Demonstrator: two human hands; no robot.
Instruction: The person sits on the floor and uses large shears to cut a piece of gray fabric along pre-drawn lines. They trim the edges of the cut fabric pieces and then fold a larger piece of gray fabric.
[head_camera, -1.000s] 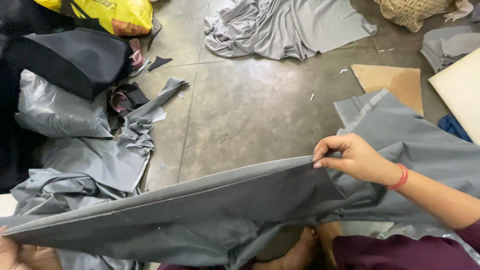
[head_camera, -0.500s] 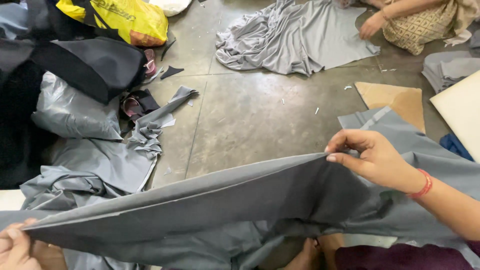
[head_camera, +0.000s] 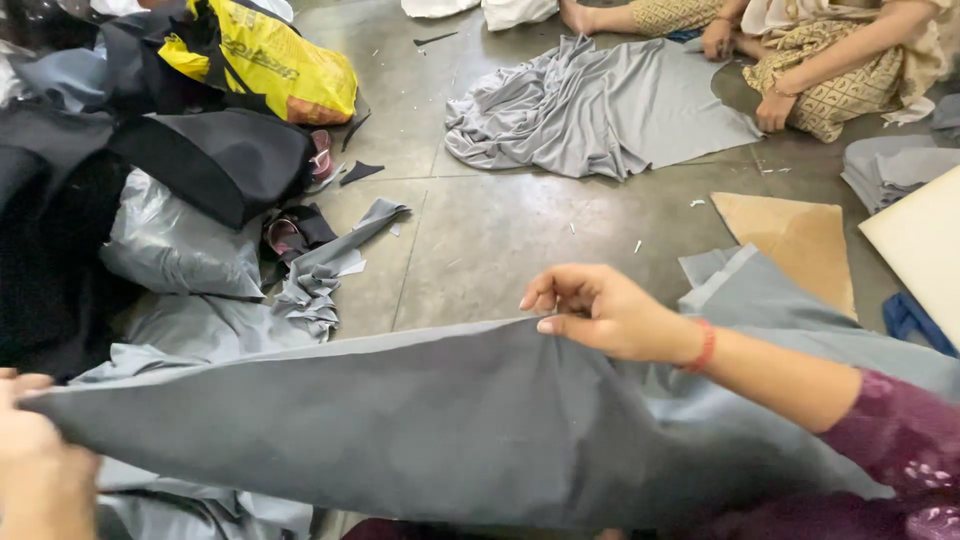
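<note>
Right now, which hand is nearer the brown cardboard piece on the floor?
Right. The right hand pinches the grey fabric's top edge just left of the cardboard piece. The left hand grips the fabric's far end at the frame's left edge.

A yellow bag (head_camera: 275, 65), crumpled grey fabric (head_camera: 600, 110) and a cardboard piece (head_camera: 790, 235) lie on the floor (head_camera: 490, 240).

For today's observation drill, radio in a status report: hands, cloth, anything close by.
Left hand and right hand both pinch the grey cloth, stretched taut between them. Grey fabric heap lies just beyond, apart.
</note>
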